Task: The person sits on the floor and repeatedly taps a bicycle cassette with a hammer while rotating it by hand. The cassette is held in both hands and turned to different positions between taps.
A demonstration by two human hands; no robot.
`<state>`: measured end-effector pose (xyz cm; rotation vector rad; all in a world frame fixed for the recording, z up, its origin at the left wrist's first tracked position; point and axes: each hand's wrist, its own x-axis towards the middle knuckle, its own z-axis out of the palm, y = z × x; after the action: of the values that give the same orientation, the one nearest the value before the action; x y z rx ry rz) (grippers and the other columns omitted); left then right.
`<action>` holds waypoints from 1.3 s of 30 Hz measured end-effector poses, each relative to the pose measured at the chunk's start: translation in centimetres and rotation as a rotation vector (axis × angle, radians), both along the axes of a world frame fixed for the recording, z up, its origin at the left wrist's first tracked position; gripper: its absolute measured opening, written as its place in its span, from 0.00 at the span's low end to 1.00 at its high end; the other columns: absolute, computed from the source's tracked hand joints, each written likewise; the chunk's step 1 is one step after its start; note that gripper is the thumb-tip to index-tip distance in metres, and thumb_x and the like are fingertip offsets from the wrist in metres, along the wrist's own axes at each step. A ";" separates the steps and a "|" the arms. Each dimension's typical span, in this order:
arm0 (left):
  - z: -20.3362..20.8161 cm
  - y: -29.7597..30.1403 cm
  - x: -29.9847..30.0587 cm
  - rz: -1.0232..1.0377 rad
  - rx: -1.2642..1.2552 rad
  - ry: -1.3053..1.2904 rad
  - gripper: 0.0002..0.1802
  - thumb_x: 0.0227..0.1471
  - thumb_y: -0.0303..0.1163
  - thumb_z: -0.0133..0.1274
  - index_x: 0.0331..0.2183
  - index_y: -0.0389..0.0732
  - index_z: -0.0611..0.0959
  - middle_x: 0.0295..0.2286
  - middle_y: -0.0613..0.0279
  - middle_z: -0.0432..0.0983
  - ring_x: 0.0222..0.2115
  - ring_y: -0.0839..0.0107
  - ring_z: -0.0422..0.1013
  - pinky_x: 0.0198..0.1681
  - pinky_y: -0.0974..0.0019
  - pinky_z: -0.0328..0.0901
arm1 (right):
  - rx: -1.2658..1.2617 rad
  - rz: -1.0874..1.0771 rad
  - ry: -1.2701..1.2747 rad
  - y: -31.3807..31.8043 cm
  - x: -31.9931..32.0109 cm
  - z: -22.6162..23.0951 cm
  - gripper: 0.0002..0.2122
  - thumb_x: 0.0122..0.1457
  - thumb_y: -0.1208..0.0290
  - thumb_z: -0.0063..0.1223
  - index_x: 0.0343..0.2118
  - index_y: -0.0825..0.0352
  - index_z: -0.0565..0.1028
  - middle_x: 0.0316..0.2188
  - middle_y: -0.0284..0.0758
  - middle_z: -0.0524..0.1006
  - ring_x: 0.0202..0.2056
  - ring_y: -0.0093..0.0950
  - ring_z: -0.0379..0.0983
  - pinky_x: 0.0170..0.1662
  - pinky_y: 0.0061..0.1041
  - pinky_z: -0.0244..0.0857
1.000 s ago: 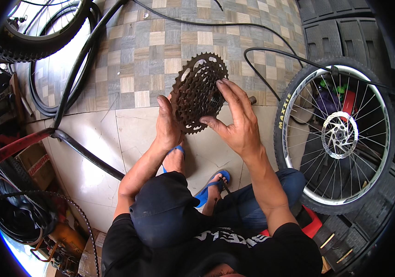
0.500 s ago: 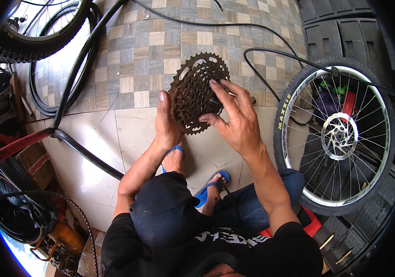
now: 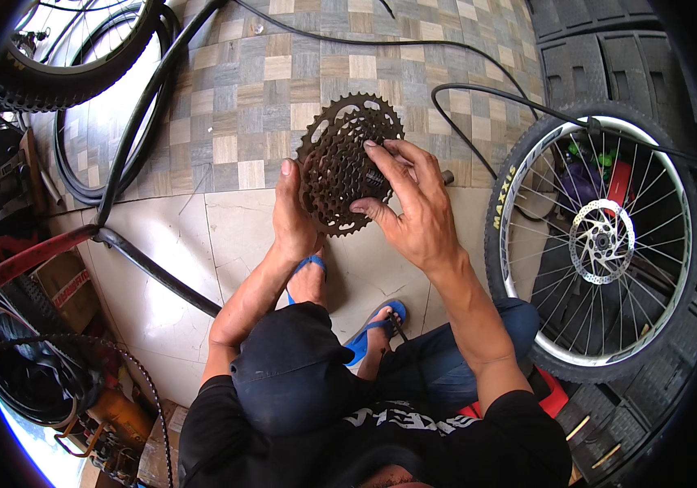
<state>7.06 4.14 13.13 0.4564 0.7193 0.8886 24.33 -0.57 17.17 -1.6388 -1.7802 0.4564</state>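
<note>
A brown, grimy bicycle cassette (image 3: 340, 163) is held up in front of me, tilted, with its small cogs toward my right hand. My left hand (image 3: 293, 215) grips its left edge, thumb upright along the rim; the other fingers are hidden behind the cogs. My right hand (image 3: 417, 199) is closed around the small-cog side, thumb low and fingers high, pressed to the cassette. A short, dark metal end (image 3: 447, 176) sticks out just beyond the right hand; what it belongs to is hidden.
To the right a bicycle wheel (image 3: 519, 285) with a disc rotor (image 3: 601, 241) leans near black plastic panels. Another tyre (image 3: 63, 85) and a black hose (image 3: 128, 114) are at upper left. A chain (image 3: 141, 370) hangs at lower left. A black cable (image 3: 438, 42) crosses the tiled floor.
The fingers of my right hand have shifted slightly left on the cassette. Both hands otherwise keep their hold, and the cassette stays almost in place.
</note>
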 end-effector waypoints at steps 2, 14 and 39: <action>0.0 0.0 0.0 -0.001 -0.011 0.003 0.45 0.66 0.64 0.35 0.65 0.34 0.63 0.61 0.43 0.66 0.60 0.52 0.67 0.65 0.50 0.62 | 0.006 0.000 0.002 0.0 0.0 -0.1 0.32 0.54 0.58 0.68 0.61 0.63 0.73 0.54 0.43 0.71 0.49 0.42 0.71 0.52 0.37 0.71; -0.8 -0.3 0.0 -0.013 -0.031 0.023 0.44 0.66 0.64 0.34 0.64 0.34 0.65 0.58 0.45 0.69 0.58 0.54 0.69 0.63 0.51 0.64 | -0.038 -0.014 -0.055 -0.5 -0.3 -0.4 0.31 0.55 0.57 0.67 0.61 0.64 0.72 0.53 0.44 0.70 0.50 0.43 0.71 0.53 0.39 0.70; -1.9 -0.7 0.5 -0.046 0.136 0.109 0.44 0.68 0.63 0.33 0.64 0.32 0.66 0.59 0.45 0.69 0.60 0.55 0.68 0.65 0.53 0.61 | -0.047 -0.031 0.074 -0.7 0.6 -2.3 0.36 0.54 0.58 0.70 0.64 0.66 0.67 0.56 0.46 0.70 0.56 0.45 0.69 0.58 0.40 0.67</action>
<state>7.53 3.46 11.28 0.6436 0.7475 0.8771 24.92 -1.24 14.91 -1.6579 -1.6995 0.5421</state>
